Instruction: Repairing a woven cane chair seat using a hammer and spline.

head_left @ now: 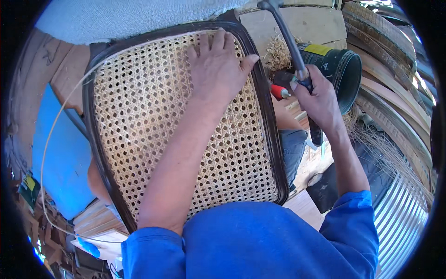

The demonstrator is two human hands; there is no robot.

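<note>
A panel of woven cane webbing (134, 111) fills a dark wooden frame (275, 160), which lies tilted in front of my body. My left hand (216, 69) rests flat on the webbing near its far edge, fingers apart and the thumb reaching over the frame's right side. Raised to the right of the frame, my right hand (320, 100) is wrapped around the dark handle of a hammer (290, 42). Its metal shaft points up and away, and its head is partly cut off at the top. A long pale cane strand (42, 167) loops out from the frame's far left corner.
Beyond the frame lies a light blue towel (121, 21). To the right are a dark green bucket (350, 76) on its side, a red tube (279, 91), curly shavings (278, 53), stacked planks (395, 114) and a corrugated sheet (402, 228). A blue panel (60, 153) stands left.
</note>
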